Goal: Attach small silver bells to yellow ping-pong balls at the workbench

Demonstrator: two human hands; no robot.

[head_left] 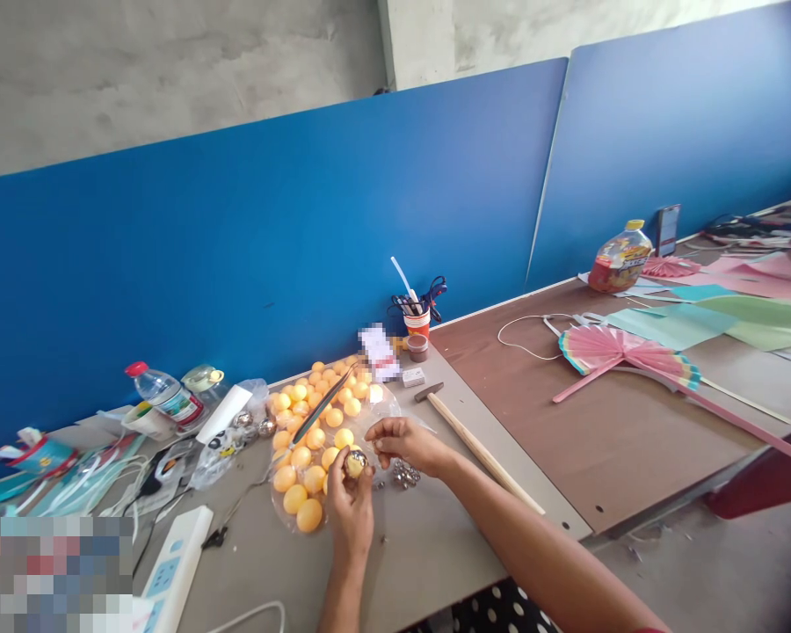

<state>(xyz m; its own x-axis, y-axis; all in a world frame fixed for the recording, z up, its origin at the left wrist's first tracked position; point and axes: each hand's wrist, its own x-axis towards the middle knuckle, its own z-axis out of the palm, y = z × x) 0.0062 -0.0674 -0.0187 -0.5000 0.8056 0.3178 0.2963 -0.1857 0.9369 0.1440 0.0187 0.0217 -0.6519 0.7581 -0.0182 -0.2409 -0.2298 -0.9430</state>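
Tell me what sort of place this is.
Probably a craft workshop: a hammer and many orange balls lie on the worktop, and a pink fan lies off to their right.

Two hands (351, 507) (410, 444), one held ball (355, 463), one hammer (480, 448), one pair of tweezers (322, 405)

Soft, bright light leaves pale glare on the blue partition (685, 149) toward the right.

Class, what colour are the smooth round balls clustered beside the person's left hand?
Yellow-orange: the smooth round balls show best in the head view.
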